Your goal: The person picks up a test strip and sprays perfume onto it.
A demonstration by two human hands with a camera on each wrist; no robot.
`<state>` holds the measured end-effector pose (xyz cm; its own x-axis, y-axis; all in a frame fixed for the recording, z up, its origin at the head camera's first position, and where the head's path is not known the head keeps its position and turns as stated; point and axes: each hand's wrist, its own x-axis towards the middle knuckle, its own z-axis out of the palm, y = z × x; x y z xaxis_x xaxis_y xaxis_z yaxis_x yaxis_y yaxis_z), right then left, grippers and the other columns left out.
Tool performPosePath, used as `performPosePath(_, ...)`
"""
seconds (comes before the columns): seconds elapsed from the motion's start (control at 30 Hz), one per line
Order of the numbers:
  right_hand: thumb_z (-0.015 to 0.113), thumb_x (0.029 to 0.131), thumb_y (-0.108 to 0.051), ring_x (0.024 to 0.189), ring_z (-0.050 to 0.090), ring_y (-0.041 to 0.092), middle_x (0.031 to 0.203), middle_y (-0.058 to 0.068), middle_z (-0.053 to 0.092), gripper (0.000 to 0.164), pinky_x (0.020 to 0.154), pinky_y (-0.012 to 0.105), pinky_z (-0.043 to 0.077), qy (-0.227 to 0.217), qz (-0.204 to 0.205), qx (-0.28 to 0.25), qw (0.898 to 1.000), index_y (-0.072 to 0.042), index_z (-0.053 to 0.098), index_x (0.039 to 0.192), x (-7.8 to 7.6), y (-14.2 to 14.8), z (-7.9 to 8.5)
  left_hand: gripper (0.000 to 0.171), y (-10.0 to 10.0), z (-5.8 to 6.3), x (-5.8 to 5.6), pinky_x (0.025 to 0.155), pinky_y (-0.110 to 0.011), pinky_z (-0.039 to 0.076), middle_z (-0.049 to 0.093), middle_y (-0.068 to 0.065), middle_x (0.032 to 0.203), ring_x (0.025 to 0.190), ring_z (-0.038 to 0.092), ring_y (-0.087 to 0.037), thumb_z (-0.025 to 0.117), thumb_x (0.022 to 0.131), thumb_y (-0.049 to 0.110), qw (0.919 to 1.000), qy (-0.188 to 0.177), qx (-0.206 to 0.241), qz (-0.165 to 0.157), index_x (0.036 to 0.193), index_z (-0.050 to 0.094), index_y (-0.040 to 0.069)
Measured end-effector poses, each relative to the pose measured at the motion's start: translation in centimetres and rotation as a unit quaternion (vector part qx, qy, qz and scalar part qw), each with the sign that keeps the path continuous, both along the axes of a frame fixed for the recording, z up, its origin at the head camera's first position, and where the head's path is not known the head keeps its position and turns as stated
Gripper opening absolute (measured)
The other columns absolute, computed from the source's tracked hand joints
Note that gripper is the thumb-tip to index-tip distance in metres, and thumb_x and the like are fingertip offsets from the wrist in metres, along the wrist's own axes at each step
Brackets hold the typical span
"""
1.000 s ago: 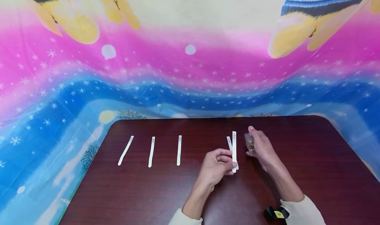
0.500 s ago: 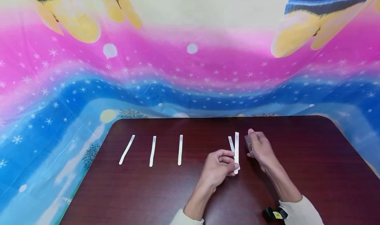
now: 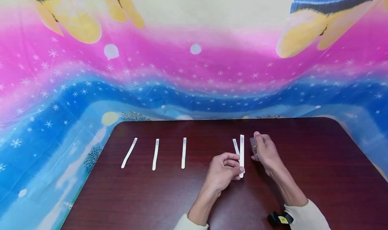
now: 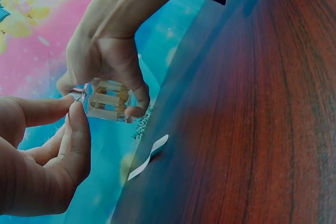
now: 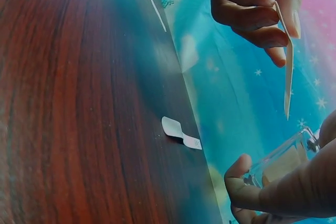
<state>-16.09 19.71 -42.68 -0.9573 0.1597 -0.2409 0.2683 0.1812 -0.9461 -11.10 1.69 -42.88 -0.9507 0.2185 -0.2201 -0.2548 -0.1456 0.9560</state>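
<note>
Near the table's right side, my left hand point(image 3: 222, 171) pinches a white paper test strip point(image 3: 241, 147) near its rounded lower end, with the labelled end pointing away. My right hand point(image 3: 266, 152) grips a small clear glass perfume bottle point(image 3: 253, 146) just right of the strip. The bottle point(image 4: 107, 100) shows beige-amber contents in the left wrist view, and my fingers cover part of it. In the right wrist view the strip point(image 5: 288, 82) points toward the bottle point(image 5: 283, 166). Behind the held strip, another strip point(image 3: 234, 144) lies on the table, partly hidden by it.
Three more labelled paper strips lie spaced out on the left of the dark wood table: one slanted point(image 3: 129, 153), one in the middle point(image 3: 155, 154), one upright point(image 3: 183, 153). A printed cloth point(image 3: 194, 88) hangs behind the table. A black strap device point(image 3: 280, 218) sits by my right cuff.
My right hand has turned the perfume bottle slightly, so its broad face shows less in the head view. The left hand keeps its pinch on the strip, almost still.
</note>
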Motion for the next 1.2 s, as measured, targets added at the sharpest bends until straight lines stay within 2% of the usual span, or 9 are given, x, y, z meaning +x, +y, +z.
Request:
performPosePath(0.33,0.029,0.112,-0.064,0.095,0.057,0.015,0.114,0.012,0.048,0.074,0.082,0.032,0.065,-0.026,0.032,-0.048,0.998,0.001,0.032,0.147,0.2,0.5,0.7,0.032,-0.5,0.2,-0.2,0.060,-0.021,0.062,0.072,-0.006,0.085,0.069,0.067,-0.009,0.077,0.086,-0.012,1.0000,0.002,0.002,0.002,0.117,0.073,-0.003)
performPosePath(0.57,0.031,0.111,-0.064,0.091,0.056,0.013,0.112,0.010,0.048,0.074,0.082,0.031,0.064,-0.031,0.036,-0.060,0.997,0.000,0.030,0.147,0.3,0.6,0.7,0.033,-0.7,0.2,-0.2,0.061,-0.021,0.062,0.071,-0.005,0.085,0.069,0.067,-0.009,0.077,0.086,-0.012,1.0000,-0.002,0.002,0.003,0.118,0.073,-0.003)
performPosePath(0.97,0.032,0.112,-0.063,0.095,0.056,0.015,0.109,0.008,0.050,0.080,0.083,0.033,0.063,-0.037,0.048,-0.073,0.996,0.001,0.022,0.158,0.4,0.7,0.9,0.033,-1.5,0.1,-0.8,0.063,-0.022,0.063,0.072,-0.006,0.086,0.069,0.068,-0.009,0.077,0.087,-0.011,1.0000,0.004,-0.004,0.007,0.119,0.073,-0.003)
performPosePath(1.2,0.031,0.112,-0.062,0.097,0.056,0.016,0.109,0.008,0.051,0.083,0.085,0.032,0.062,-0.025,0.056,-0.076,0.995,0.000,0.015,0.165,0.6,0.4,1.1,0.031,-2.3,0.1,-1.2,0.064,-0.021,0.062,0.071,-0.005,0.084,0.067,0.067,-0.009,0.078,0.088,-0.010,0.9998,0.011,-0.008,0.012,0.118,0.072,-0.005)
